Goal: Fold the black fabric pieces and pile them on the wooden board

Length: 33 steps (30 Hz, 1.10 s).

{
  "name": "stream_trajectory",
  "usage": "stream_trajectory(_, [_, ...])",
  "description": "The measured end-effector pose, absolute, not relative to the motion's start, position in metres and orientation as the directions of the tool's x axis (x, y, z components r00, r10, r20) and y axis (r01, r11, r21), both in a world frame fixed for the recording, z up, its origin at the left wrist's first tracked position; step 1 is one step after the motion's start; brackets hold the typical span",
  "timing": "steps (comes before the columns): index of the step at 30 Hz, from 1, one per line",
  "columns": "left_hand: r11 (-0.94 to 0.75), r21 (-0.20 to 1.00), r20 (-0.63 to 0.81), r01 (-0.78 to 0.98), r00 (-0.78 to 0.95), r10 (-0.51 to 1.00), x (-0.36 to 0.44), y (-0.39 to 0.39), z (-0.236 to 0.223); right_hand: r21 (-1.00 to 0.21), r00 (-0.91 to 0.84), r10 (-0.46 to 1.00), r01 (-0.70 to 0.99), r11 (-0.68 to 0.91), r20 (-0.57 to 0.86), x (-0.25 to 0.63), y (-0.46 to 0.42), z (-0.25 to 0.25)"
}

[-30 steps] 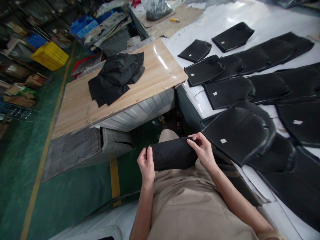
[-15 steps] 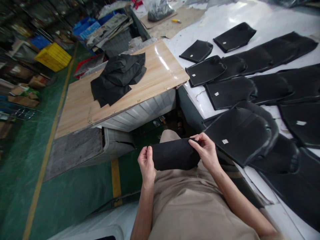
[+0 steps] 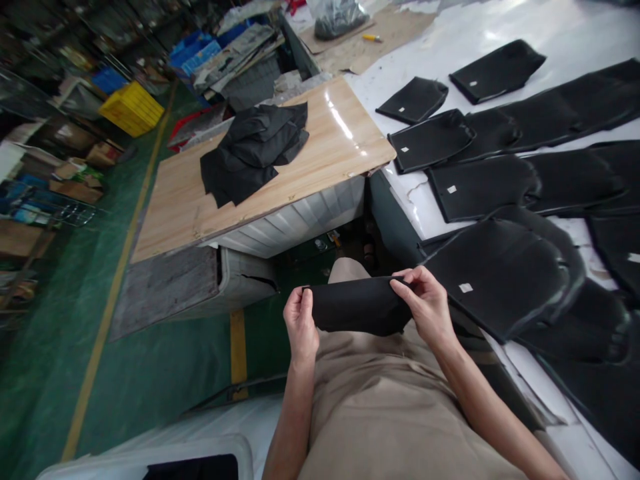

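Stretched between my two hands is a black fabric piece (image 3: 357,308), held above my lap. My left hand (image 3: 301,325) pinches its left end, thumb on top. At the upper right corner, my right hand (image 3: 425,301) grips it between thumb and fingers. The fingers behind the cloth are partly hidden. Ahead to the left, a loose pile of black fabric pieces (image 3: 255,150) lies on a wooden board (image 3: 325,147). To my right, overlapping stacks of black panels (image 3: 500,267) with small white labels cover much of a white table (image 3: 415,213).
White ribbed bins (image 3: 295,213) stand under the board. A yellow crate (image 3: 131,109) sits on the green floor (image 3: 165,373) at the far left. On the table's far part are a yellow-handled tool (image 3: 372,38) and a plastic bag (image 3: 337,19). Another white bin (image 3: 245,453) is close at lower left.
The view has turned slightly left, so the surroundings sit farther right. Both hands keep hold of the black fabric piece, with little change in their grip.
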<state>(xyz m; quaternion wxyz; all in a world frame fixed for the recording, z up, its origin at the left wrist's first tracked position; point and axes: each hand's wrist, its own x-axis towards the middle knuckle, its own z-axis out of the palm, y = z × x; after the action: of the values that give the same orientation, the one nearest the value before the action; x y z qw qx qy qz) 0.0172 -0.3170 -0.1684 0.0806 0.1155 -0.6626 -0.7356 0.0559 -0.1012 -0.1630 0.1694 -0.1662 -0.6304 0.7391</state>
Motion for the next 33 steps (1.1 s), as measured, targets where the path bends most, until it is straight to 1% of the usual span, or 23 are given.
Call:
stream_trajectory(6, [-0.051,0.999,-0.013,0.002,-0.956,-0.294,0.019,-0.318,-0.166,-0.985,-0.882,0.470,-0.055,-0.165,-0.030,0.054,-0.102,-0.167])
stream_trajectory(11, [-0.026,0.999,-0.028,-0.022,-0.961,-0.275,0.018,-0.322,-0.168,-0.987,-0.880,0.475,-0.052,-0.152,-0.027,0.054,-0.101,-0.165])
stream_trajectory(16, [-0.020,0.999,-0.048,-0.044,-0.965,-0.256,0.016,-0.329,-0.170,-0.994,-0.892,0.452,-0.071,-0.089,0.023,0.056,-0.103,-0.152])
stream_trajectory(18, [0.030,0.999,-0.022,-0.030,-0.968,-0.251,0.014,-0.332,-0.169,-0.995,-0.896,0.440,-0.086,-0.043,0.058,0.058,-0.104,-0.144])
stream_trajectory(20, [0.120,0.993,0.034,0.007,-0.975,-0.221,0.012,-0.336,-0.168,-0.995,-0.902,0.421,-0.097,0.020,0.096,0.060,-0.104,-0.136])
stream_trajectory(23, [0.325,0.937,0.180,0.126,-0.973,-0.142,0.007,-0.339,-0.162,-0.986,-0.913,0.377,-0.116,0.122,0.154,0.064,-0.105,-0.126])
stream_trajectory(25, [0.482,0.836,0.337,0.262,-0.938,-0.076,0.005,-0.336,-0.154,-0.974,-0.924,0.335,-0.130,0.184,0.187,0.066,-0.106,-0.121])
stream_trajectory(27, [0.577,0.701,0.475,0.420,-0.878,0.062,0.005,-0.327,-0.142,-0.962,-0.934,0.290,-0.144,0.231,0.210,0.066,-0.109,-0.118])
stream_trajectory(28, [0.581,0.645,0.508,0.497,-0.846,0.159,0.005,-0.321,-0.136,-0.958,-0.939,0.269,-0.149,0.245,0.215,0.066,-0.111,-0.117])
stream_trajectory(30, [0.513,0.593,0.505,0.621,-0.783,0.363,0.005,-0.307,-0.126,-0.954,-0.949,0.228,-0.158,0.253,0.218,0.065,-0.115,-0.116])
stream_trajectory(32, [0.431,0.598,0.455,0.676,-0.729,0.512,0.006,-0.292,-0.120,-0.956,-0.958,0.191,-0.164,0.244,0.213,0.065,-0.118,-0.115])
stream_trajectory(33, [0.405,0.612,0.429,0.680,-0.715,0.552,0.005,-0.286,-0.119,-0.957,-0.960,0.183,-0.165,0.238,0.211,0.066,-0.119,-0.113])
